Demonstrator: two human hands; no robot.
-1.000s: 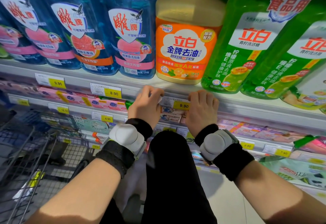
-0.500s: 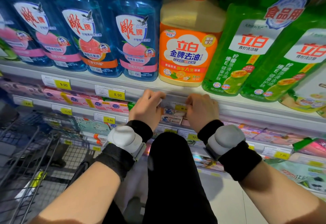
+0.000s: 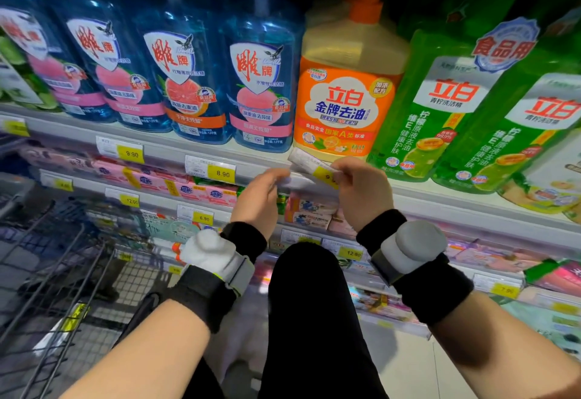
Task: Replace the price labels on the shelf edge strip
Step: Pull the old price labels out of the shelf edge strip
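Note:
A white and yellow price label (image 3: pixel 309 164) is out of the shelf edge strip (image 3: pixel 440 202) and tilted, below the orange detergent bottle (image 3: pixel 345 84). My right hand (image 3: pixel 361 189) pinches its right end. My left hand (image 3: pixel 262 199) is at the strip just left of the label, fingers curled toward the strip's clear cover; whether it holds anything I cannot tell. Two other labels stay in the strip to the left, reading 8.90 (image 3: pixel 210 169) and 9.90 (image 3: pixel 121 149).
Blue detergent bottles (image 3: pixel 261 84) and green ones (image 3: pixel 446 109) stand on the shelf above the strip. Lower shelves carry soap packs and more labels (image 3: pixel 195 214). A wire shopping cart (image 3: pixel 56 272) stands at the lower left. My dark-trousered knee (image 3: pixel 311 304) is between my arms.
The label with the 9.90 price has come out of the strip and now hangs tilted in my right hand. The view tilted upward; both hands rose slightly.

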